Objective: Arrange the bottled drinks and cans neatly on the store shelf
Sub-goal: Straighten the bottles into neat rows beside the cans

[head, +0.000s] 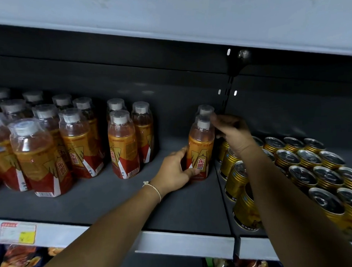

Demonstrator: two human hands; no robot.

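Left grip [174, 171] grasps the front bottle [199, 150] low, right grip [231, 133] pinches its neck (second bottle directly behind). It stands right of centre on the shelf [108, 207]; advise keeping it upright, label outward.

Orange-and-red labels with white caps are being shown on the bottles [200, 152]; gold ribbing on the cans [307, 168]; dark grey on the shelf [108, 207].
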